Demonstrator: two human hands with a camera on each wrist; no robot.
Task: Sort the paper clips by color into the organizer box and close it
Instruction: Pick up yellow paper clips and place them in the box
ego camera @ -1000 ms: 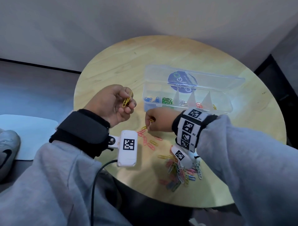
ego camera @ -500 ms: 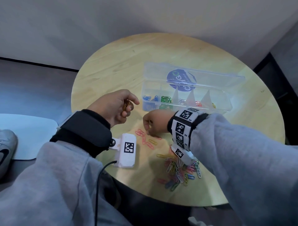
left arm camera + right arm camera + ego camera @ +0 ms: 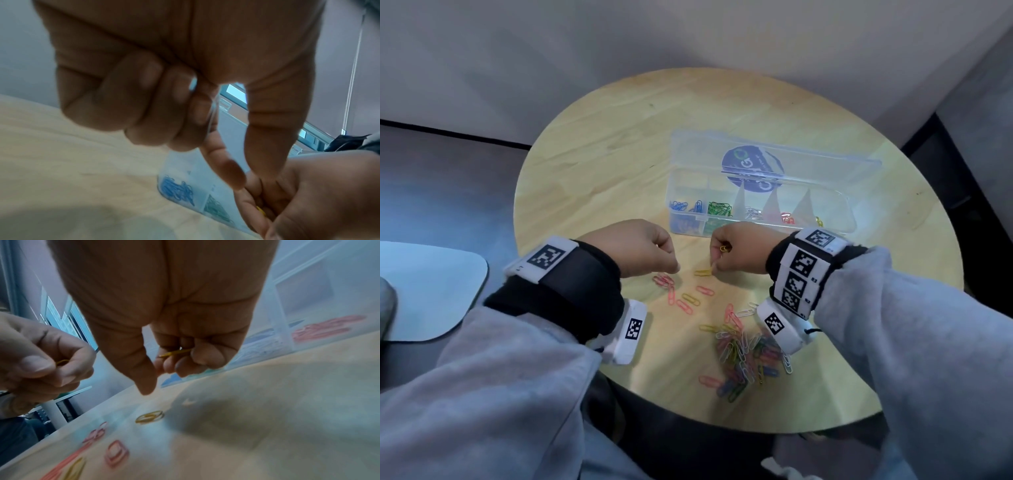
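Note:
The clear organizer box [image 3: 835,209] stands open on the round table, with blue clips [image 3: 681,205], green clips [image 3: 719,209], pale, red and yellow ones in separate compartments. My left hand [image 3: 671,267] hovers knuckles-up over loose pink clips [image 3: 664,279]; in the right wrist view it pinches a yellow clip [image 3: 62,361]. My right hand [image 3: 717,263] holds yellow clips [image 3: 725,247] in its curled fingers, seen also in the right wrist view as a yellow clip [image 3: 174,352]. Its tip reaches down to a yellow clip on the table [image 3: 703,273].
A mixed pile of coloured clips [image 3: 743,353] lies near the table's front edge under my right wrist. Scattered pink and yellow clips [image 3: 690,299] lie between the hands. The wooden table [image 3: 602,171] is small; a white surface [image 3: 431,291] sits at lower left.
My left hand has turned palm-down and dropped from chest height to the pink clips on the table. The right hand has stayed over the loose clips, now touching a yellow one.

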